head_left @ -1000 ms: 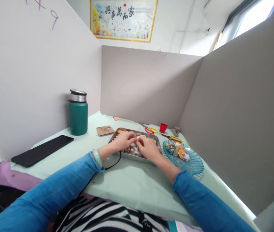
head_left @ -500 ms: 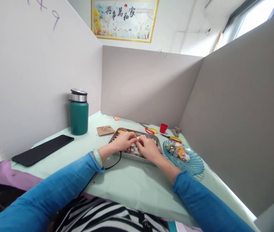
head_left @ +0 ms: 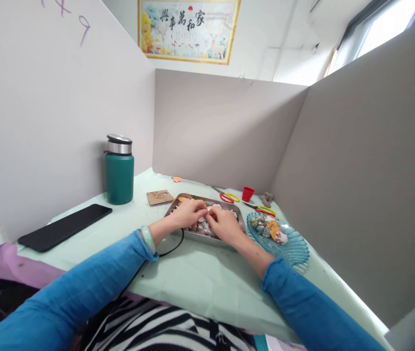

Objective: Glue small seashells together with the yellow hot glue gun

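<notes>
My left hand point(head_left: 189, 213) and my right hand point(head_left: 224, 224) meet fingertip to fingertip over a shallow metal tray point(head_left: 207, 238). Both are closed in a pinch; whatever lies between the fingers is too small and hidden to name. Under them, the tray holds small white, brown and orange pieces point(head_left: 205, 227), partly covered by my hands. A pale green bangle point(head_left: 148, 239) circles my left wrist. To the right of my right hand sits a blue ribbed glass plate point(head_left: 293, 247) carrying a cluster of orange, white and green-grey ornaments point(head_left: 268, 227).
Behind the tray lie red-and-yellow scissors point(head_left: 229, 197), a second pair of scissors point(head_left: 265, 210) and a red cup point(head_left: 247, 194). A brown card point(head_left: 159, 197), a green bottle point(head_left: 119, 178) and a black phone point(head_left: 65, 227) are on the left. Grey partitions point(head_left: 225, 129) enclose the table.
</notes>
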Demonstrator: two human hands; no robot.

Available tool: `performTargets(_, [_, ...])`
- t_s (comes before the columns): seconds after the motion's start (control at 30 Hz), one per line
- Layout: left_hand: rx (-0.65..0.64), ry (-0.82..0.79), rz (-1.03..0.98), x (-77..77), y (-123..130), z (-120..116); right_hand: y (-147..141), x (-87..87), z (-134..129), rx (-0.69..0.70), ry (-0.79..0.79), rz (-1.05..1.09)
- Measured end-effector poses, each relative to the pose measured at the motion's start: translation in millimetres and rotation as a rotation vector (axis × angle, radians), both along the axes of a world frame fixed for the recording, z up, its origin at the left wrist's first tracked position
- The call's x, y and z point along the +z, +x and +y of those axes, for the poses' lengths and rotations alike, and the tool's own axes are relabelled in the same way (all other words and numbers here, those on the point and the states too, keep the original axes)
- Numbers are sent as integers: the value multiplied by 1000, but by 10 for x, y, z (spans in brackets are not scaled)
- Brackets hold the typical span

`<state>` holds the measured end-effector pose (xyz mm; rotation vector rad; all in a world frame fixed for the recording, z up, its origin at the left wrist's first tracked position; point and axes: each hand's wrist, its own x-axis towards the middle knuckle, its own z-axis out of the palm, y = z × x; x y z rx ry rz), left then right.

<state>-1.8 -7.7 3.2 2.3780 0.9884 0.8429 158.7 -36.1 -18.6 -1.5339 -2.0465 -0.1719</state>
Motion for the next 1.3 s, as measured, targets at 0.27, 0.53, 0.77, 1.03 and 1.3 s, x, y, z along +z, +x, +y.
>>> performTargets(0.27, [6, -5, -1, -2, 5, 8, 5, -19, 23, -5, -5, -13])
performTargets(0.53, [5, -22, 0, 1, 4, 3, -1, -7, 13, 0, -7, -10])
performTargets(0.77, [13, -12, 20, 8, 7, -5, 3, -20, 23, -6, -22, -3])
performTargets(1.03, [14, 17, 30, 13, 6, -12, 0, -10, 9, -6, -19, -7])
performTargets(1.3, [13, 8, 30, 22, 10, -27, -11, 4, -4, -9, -26, -12])
